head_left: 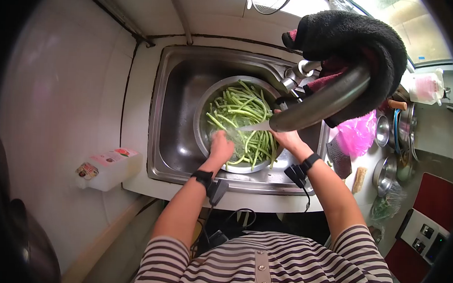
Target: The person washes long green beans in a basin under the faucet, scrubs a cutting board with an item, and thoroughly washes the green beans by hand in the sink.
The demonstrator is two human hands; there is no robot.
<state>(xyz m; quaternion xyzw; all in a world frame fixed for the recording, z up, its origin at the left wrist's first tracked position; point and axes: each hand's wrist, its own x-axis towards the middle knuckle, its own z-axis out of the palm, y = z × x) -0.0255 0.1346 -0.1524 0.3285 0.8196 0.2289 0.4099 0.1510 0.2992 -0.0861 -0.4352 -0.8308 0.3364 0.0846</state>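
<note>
Long green beans [246,104] fill a round metal basin [201,117] standing in the steel sink [175,106]. From the faucet spout [319,102] a stream of water [255,127] runs onto the beans and splashes. My left hand [223,147] reaches over the basin's near left side into the beans; splashing water and the beans hide its fingertips. At the right rim, my right hand [289,139] touches the basin's edge and the beans there. The spout covers much of that hand, so its grip does not show.
A dark towel [355,38] drapes over the faucet. Left of the sink lies a labelled plastic bottle [109,167]. A pink plastic bag [357,132], a dark cleaver-like blade [339,159] and metal bowls [385,175] crowd the right-hand counter.
</note>
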